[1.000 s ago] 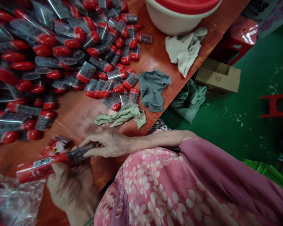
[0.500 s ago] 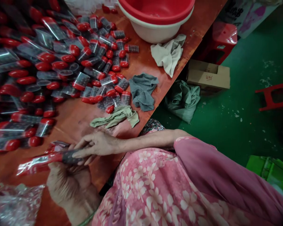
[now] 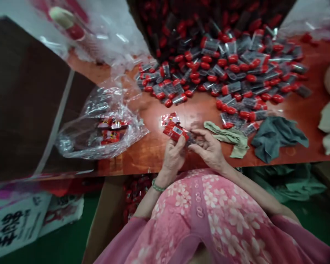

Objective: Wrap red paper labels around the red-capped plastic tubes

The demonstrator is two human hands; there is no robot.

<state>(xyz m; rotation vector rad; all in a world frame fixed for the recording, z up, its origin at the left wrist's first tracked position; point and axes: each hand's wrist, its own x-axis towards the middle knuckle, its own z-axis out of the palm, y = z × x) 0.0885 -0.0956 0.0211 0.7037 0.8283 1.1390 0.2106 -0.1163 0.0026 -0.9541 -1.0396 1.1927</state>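
red wrapper and dark container held between two hands above the table

the left hand [image 3: 174, 154] has its thumb pressed down on the red wrapper [image 3: 176, 132], fingers closed beneath it, the pale label facing up. the right hand [image 3: 209, 148] has its thumb and fingertips curved in, a little apart, about the dark container [image 3: 191, 140] at the wrapper's right end; its other fingers are loosely bent. both are near the front edge of the orange table [image 3: 143, 161]. just beyond the wrapper lies a red packet [image 3: 170, 119]. to the left, a clear plastic bag [image 3: 85, 146] holds more red packets [image 3: 110, 136]. a pale green cloth [image 3: 228, 136] lies right of the hands, near a blue-grey cloth [image 3: 275, 137]; behind are heaped red-capped containers [image 3: 232, 88].
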